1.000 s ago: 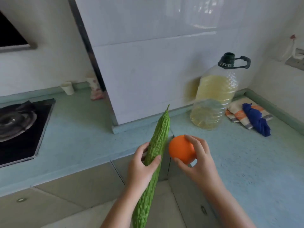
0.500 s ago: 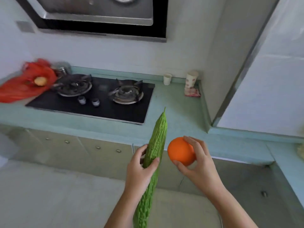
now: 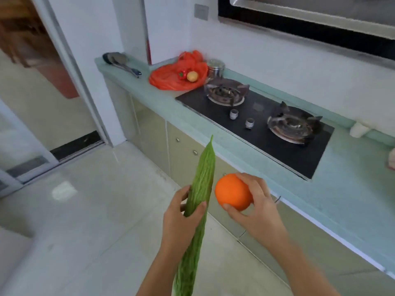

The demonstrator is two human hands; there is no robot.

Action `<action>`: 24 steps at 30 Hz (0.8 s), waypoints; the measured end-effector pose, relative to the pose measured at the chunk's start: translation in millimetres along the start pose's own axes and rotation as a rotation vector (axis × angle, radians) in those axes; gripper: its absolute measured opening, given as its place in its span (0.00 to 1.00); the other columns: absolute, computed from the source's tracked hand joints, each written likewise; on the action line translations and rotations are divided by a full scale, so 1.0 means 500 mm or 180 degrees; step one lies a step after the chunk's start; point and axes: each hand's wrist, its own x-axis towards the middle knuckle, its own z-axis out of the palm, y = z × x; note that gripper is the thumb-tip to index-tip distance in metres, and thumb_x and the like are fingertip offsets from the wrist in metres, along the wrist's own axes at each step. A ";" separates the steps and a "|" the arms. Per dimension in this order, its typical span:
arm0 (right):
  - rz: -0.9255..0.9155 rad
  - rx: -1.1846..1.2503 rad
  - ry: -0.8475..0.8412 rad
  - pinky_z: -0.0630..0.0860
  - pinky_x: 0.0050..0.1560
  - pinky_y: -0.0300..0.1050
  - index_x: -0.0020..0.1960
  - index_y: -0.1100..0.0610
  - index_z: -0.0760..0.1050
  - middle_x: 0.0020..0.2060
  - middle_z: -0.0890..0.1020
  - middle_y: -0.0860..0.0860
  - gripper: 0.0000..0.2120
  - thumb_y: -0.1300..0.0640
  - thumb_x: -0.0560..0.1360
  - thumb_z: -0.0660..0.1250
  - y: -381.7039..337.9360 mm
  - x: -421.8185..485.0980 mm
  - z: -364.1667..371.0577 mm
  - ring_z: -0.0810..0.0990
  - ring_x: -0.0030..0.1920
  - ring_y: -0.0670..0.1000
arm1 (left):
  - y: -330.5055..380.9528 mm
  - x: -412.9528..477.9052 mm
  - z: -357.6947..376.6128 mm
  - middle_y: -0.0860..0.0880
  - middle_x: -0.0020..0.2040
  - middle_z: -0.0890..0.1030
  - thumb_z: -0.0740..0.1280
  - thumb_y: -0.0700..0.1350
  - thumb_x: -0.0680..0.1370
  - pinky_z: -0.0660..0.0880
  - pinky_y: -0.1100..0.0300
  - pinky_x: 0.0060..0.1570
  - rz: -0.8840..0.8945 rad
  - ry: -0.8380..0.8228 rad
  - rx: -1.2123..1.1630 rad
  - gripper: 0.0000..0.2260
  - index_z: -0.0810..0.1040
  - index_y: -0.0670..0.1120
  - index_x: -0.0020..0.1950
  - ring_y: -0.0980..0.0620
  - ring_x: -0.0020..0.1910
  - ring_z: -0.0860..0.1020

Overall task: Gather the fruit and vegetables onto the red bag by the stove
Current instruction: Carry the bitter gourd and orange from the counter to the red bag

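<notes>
My left hand (image 3: 181, 221) grips a long green bitter gourd (image 3: 202, 182) around its middle, tip pointing up and away. My right hand (image 3: 258, 210) holds an orange (image 3: 232, 192) beside it. Both are over the floor, in front of the counter. Far ahead on the pale green counter (image 3: 149, 90) lies the crumpled red bag (image 3: 166, 79), left of the stove (image 3: 260, 124). On the bag rest a small red pepper (image 3: 181, 75) and a yellowish round fruit (image 3: 192, 76).
A steel canister (image 3: 215, 67) stands behind the bag. A dark ladle (image 3: 119, 61) lies at the counter's left end. Cabinet doors (image 3: 188, 154) run below the counter. A doorway (image 3: 42, 82) opens at the left across the tiled floor (image 3: 85, 210).
The view has swung left from the oil bottle corner to the stove; the red bag now sits nearer the middle. Both hands keep the same grip on the gourd and orange.
</notes>
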 end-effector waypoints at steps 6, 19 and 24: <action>-0.0430 0.0170 -0.0592 0.68 0.46 0.23 0.62 0.44 0.65 0.58 0.67 0.46 0.31 0.59 0.64 0.76 -0.049 0.109 0.148 0.70 0.55 0.41 | -0.036 0.039 -0.131 0.62 0.51 0.77 0.70 0.42 0.73 0.75 0.69 0.32 -0.0261 0.0744 -0.0176 0.18 0.72 0.56 0.59 0.64 0.43 0.78; -0.0816 0.0443 -0.0777 0.67 0.41 0.27 0.62 0.42 0.60 0.60 0.65 0.45 0.32 0.54 0.66 0.75 -0.107 0.474 0.381 0.70 0.54 0.47 | 0.016 0.389 -0.305 0.65 0.49 0.75 0.71 0.44 0.73 0.72 0.74 0.31 -0.0287 0.1067 0.0470 0.20 0.71 0.55 0.62 0.63 0.46 0.75; -0.0908 0.0525 -0.0799 0.68 0.45 0.30 0.64 0.44 0.61 0.61 0.66 0.48 0.32 0.53 0.66 0.75 -0.112 0.624 0.425 0.70 0.56 0.49 | 0.054 0.528 -0.339 0.65 0.50 0.74 0.71 0.45 0.73 0.73 0.73 0.32 -0.0202 0.1143 0.0581 0.20 0.70 0.57 0.62 0.63 0.48 0.75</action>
